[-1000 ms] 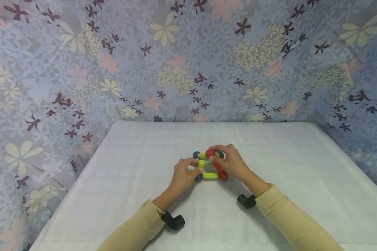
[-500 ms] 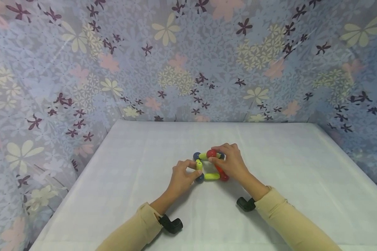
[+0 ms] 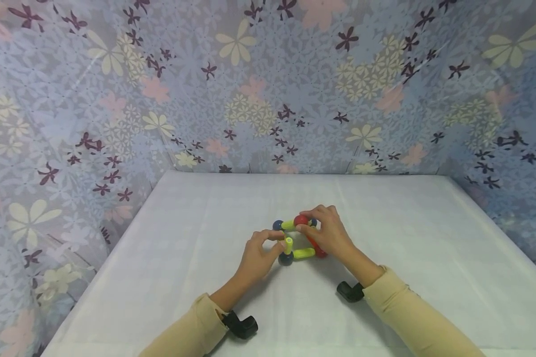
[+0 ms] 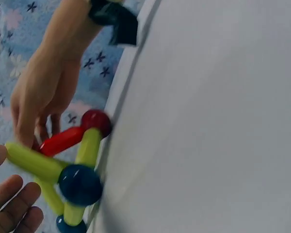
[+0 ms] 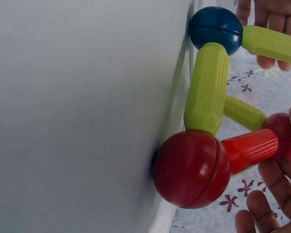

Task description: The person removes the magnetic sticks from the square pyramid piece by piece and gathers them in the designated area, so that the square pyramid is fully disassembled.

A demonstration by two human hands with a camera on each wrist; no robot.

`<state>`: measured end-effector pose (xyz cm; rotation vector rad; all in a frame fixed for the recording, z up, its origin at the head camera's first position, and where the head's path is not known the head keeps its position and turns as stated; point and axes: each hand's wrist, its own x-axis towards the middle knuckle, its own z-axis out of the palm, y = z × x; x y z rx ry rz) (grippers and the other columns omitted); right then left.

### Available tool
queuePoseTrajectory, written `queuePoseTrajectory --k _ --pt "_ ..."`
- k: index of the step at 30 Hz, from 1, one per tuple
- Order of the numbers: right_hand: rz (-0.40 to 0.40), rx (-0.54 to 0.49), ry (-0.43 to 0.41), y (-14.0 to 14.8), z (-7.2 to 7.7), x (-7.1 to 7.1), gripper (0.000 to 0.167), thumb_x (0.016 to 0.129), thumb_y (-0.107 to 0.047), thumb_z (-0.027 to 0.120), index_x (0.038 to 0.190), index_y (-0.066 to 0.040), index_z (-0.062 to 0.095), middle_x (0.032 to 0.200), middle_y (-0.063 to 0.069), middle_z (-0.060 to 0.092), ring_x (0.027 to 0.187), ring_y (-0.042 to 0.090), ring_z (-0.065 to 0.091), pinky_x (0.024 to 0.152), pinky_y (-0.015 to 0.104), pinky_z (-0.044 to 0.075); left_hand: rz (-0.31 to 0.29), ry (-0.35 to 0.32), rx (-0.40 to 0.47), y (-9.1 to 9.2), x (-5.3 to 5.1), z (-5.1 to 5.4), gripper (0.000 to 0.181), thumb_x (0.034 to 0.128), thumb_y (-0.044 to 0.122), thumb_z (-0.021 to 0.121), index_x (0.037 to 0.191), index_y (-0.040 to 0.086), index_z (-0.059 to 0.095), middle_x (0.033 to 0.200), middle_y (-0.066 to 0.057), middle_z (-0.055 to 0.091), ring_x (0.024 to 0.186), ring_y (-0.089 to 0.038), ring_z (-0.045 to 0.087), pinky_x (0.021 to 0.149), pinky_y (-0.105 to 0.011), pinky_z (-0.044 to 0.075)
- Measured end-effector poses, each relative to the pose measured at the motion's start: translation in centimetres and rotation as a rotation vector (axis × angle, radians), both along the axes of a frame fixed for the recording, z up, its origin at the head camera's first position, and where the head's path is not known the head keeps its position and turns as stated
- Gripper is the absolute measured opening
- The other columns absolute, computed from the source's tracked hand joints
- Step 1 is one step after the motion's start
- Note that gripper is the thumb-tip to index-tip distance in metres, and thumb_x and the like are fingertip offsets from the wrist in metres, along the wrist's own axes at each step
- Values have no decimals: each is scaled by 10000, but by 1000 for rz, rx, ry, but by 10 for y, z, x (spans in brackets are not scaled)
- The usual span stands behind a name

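Observation:
A frame of yellow-green and red toy building rods joined by balls sits on the white tabletop. My right hand (image 3: pixel 330 232) pinches the raised red ball (image 3: pixel 301 220) between thumb and fingers. A red rod (image 5: pixel 252 148) runs from it down to a lower red ball (image 5: pixel 189 170). My left hand (image 3: pixel 255 257) is beside the raised yellow-green rod (image 3: pixel 289 246) on the near blue ball (image 3: pixel 286 259). In the left wrist view one fingertip meets this rod's free end, while the other fingers (image 4: pixel 14 206) stay apart. Another yellow-green rod (image 5: pixel 206 87) links that blue ball and lower red ball.
At the frame's back are two more blue balls, one left (image 3: pixel 278 225) and one right (image 3: pixel 313 222). White cloth covers the table (image 3: pixel 161 277). A flowered curtain (image 3: pixel 268 99) hangs behind it. Black wrist mounts (image 3: pixel 241 326) stick out below both sleeves.
The near blue ball has shifted slightly toward me, and its raised rod has moved right of my left fingertips. My left grasp on that rod has loosened. The right hand keeps holding the red ball.

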<state>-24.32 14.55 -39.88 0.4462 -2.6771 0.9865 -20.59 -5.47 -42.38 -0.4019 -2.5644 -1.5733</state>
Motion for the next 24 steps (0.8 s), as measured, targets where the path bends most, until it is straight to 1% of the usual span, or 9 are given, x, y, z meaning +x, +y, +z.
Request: queuePoseTrajectory --k 3,6,10,13,15,17,20,24 --pt "2 -4 -8 0 0 -1 414 797 -341 732 1135 -109 679 990 45 634 970 223 449 802 367 414 2 48 3 -5 -15 2 254 895 217 616 1129 128 651 1122 -28 668 1117 -212 533 1006 -467 369" --pt "11 -14 -17 -1 1 -1 412 800 -334 732 1141 -110 677 1003 45 638 978 223 449 811 376 420 -6 58 -70 -7 -32 4 296 887 215 634 1172 137 645 1181 -22 653 1148 -223 510 1016 -468 360" --pt "26 -19 -27 -1 0 -2 416 802 -332 730 1150 -111 673 1020 43 639 985 221 451 808 373 421 -81 46 -203 -5 -52 5 374 873 224 655 1237 149 619 1267 -29 621 1231 -251 466 1062 -489 318" --pt "31 -25 -31 -1 -1 -3 414 801 -331 732 1151 -118 673 1025 31 637 990 214 448 811 370 422 -159 25 -263 -2 -62 5 391 872 237 659 1250 150 612 1295 -40 608 1281 -274 439 1095 -536 265" --pt "36 -31 -31 -1 -1 -3 413 800 -332 733 1150 -121 673 1025 26 636 987 213 447 811 373 423 -191 9 -283 0 -66 5 384 873 248 660 1245 161 617 1297 -35 609 1298 -276 434 1102 -553 251" --pt "46 -36 -32 -1 -1 -4 405 804 -326 732 1148 -121 674 1028 25 638 988 222 452 820 379 422 -203 7 -297 1 -68 5 368 872 255 662 1227 164 631 1281 -33 621 1296 -277 447 1098 -574 238" --pt "70 -43 -31 0 -2 -4 403 808 -320 728 1154 -122 672 1034 27 641 986 243 461 830 391 420 -186 20 -301 1 -66 4 339 868 254 666 1195 163 651 1252 -32 641 1269 -277 478 1089 -563 264" --pt "107 -40 -34 3 -3 -5 408 819 -333 711 1176 -142 662 1044 16 648 990 265 468 842 405 420 -134 48 -311 1 -59 1 308 861 270 671 1148 160 676 1210 -29 665 1199 -275 514 1063 -558 283"
